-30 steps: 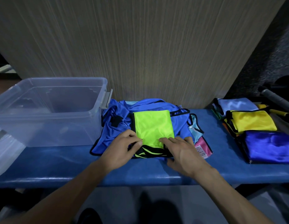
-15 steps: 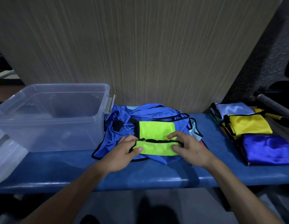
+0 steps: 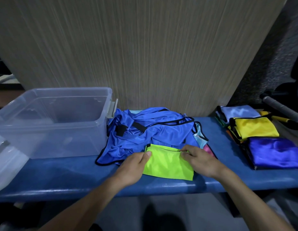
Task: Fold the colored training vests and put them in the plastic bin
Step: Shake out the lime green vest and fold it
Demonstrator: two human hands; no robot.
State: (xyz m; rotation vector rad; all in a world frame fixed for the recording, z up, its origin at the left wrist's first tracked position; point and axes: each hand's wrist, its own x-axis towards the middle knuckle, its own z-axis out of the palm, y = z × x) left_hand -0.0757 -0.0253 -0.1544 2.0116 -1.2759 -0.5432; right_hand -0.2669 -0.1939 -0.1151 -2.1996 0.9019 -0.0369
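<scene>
With the left hand [image 3: 133, 165] and right hand [image 3: 200, 160] pinching the side edges of the folded green vest [image 3: 168, 164] near the blue bench's [image 3: 61, 177] front, a level, firmly pinched lift left into the bin [image 3: 101, 120] should preserve the fold.

Bin [image 3: 49, 124] left on bench [image 3: 61, 177], vest pile [image 3: 145, 130] beside it, folded vests [image 3: 255, 127] right
</scene>
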